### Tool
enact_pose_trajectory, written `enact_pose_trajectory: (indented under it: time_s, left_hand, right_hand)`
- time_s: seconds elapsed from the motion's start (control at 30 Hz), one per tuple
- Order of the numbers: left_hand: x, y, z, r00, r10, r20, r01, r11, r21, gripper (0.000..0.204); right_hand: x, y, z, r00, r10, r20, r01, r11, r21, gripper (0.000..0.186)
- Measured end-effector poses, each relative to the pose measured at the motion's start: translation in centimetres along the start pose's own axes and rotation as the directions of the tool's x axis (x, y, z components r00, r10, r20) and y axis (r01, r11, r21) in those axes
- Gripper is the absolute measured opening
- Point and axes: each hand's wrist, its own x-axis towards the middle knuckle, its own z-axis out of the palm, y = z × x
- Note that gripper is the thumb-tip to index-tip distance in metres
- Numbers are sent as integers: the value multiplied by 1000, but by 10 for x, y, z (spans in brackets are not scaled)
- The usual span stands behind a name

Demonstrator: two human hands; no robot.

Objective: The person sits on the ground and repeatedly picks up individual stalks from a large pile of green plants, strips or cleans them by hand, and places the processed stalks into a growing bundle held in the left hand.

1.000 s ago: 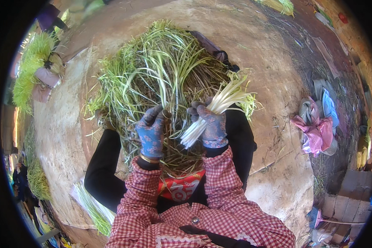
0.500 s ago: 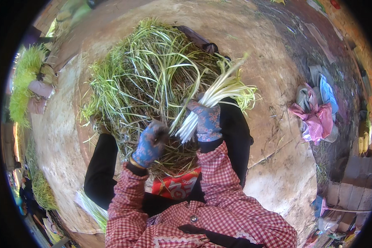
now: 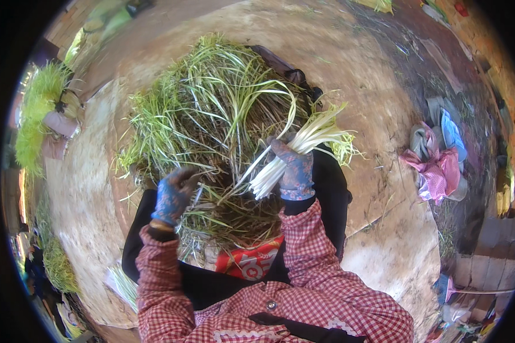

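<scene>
My right hand [image 3: 294, 171], in a blue floral glove with grey fingers, is closed round a bundle of white-stemmed, chive-like greens [image 3: 315, 132]. The white ends point down toward me, and the yellowish leaf tips fan out to the upper right. One longer stalk arcs from the bundle over the heap. My left hand [image 3: 176, 193], gloved alike, hovers at the near left side of the heap of greens [image 3: 212, 108]. Its fingers look loosely apart and somewhat blurred, with no stalk visible in them. The heap lies between my legs, green leaves outward and brownish stems inside.
A red printed bag [image 3: 252, 260] lies in front of my lap. Bundled stalks [image 3: 123, 286] rest on the sheet [image 3: 377, 251] at my left. A pink and blue cloth pile [image 3: 440, 157] sits at right. Far left, a person's sleeve [image 3: 60, 126] shows beside bright greens [image 3: 37, 120].
My left hand has moved left, away from the bundle, and its fingers have loosened from a fist. My right hand keeps its hold and has shifted slightly right.
</scene>
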Motion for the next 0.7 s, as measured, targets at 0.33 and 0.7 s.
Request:
enact_pose_trajectory:
  time_s: [0.33,0.7]
  left_hand:
    - [23,86,96,980,-4,199,137,738,-660,29]
    - [7,53,96,953,271,132,-298,913,279,7]
  right_hand:
    - [3,2,-1,999,-19,-31,19,1000,-8,33]
    - [-11,-8,-6,987,-162,4,162,987,11,23]
